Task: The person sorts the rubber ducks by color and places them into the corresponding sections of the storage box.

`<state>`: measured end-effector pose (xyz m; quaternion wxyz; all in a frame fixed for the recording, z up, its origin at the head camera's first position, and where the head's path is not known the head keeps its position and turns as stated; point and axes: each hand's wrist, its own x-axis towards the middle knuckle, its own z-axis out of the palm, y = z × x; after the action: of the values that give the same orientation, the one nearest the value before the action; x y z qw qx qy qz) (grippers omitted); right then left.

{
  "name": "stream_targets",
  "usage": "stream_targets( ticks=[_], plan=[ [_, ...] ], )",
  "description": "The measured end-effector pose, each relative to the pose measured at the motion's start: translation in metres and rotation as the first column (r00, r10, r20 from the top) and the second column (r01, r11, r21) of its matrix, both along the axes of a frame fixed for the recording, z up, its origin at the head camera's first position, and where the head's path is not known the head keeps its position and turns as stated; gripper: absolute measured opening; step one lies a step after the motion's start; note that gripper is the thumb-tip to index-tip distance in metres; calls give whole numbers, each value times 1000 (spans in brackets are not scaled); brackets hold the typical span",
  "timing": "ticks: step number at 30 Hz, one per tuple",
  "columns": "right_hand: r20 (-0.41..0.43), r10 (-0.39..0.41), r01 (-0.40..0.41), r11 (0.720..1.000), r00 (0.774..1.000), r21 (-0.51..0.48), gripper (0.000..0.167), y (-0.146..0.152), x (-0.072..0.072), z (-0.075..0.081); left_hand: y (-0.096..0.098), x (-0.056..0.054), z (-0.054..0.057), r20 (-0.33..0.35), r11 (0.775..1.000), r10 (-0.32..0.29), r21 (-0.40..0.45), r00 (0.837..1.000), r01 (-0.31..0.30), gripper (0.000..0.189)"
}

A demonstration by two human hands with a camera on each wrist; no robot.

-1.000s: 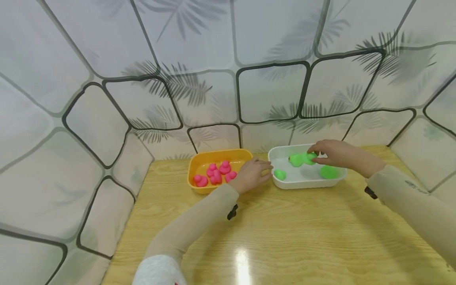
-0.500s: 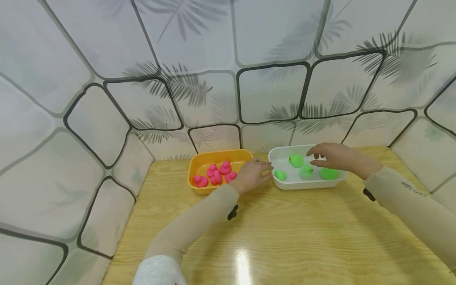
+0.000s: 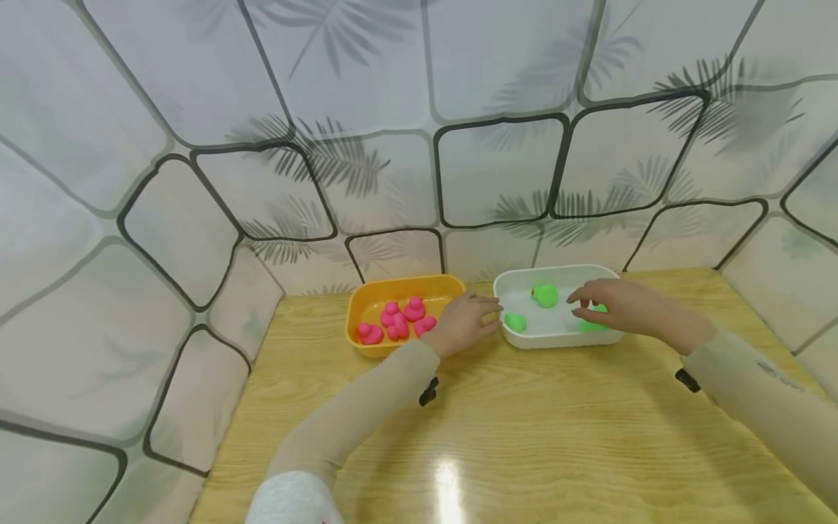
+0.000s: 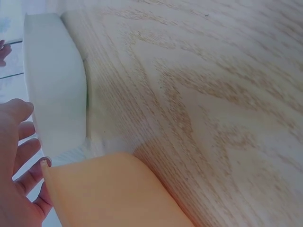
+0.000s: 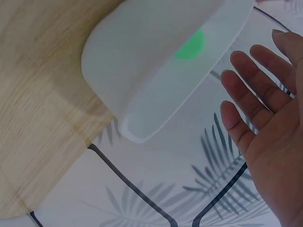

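Note:
In the head view, my left hand reaches over the right end of the orange bin, its fingertips right at the white bin's near-left rim. Fingers are loosely bent and hold nothing; the left wrist view shows the left hand beside both rims. My right hand is over the right part of the white bin, nothing between thumb and fingers. In the right wrist view the right hand's fingers are spread. Green rubber ducks lie in the white bin; those on the right are partly hidden by my hand.
Several pink rubber ducks lie in the orange bin. Both bins stand at the back of the wooden table, close to a patterned curtain-like wall. The same pattern rises at both sides.
My right hand held a green duck a second ago, then let it go in the white bin. That duck no longer shows mid-bin; green shows farther right under my hand. The left hand stays put.

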<state>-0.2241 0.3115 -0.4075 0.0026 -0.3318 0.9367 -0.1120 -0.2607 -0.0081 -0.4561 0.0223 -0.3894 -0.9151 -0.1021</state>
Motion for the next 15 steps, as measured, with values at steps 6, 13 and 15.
stream_targets(
  ticks=[6, 13, 15],
  plan=[
    [-131, 72, -80, 995, 989, -60, 18, -7, 16, -10, 1, 2, 0, -13, 1000, 7, -24, 1000, -7, 37],
    [-314, 90, -146, 976, 945, -162, 24, -14, 29, -36, -1, 9, 2, -51, 997, 9, -74, 999, -12, 40],
    [-331, 83, -151, 971, 940, -184, 26, -16, 33, -40, -3, 13, 3, -46, 998, 20, -66, 999, -23, 40]
  ],
)
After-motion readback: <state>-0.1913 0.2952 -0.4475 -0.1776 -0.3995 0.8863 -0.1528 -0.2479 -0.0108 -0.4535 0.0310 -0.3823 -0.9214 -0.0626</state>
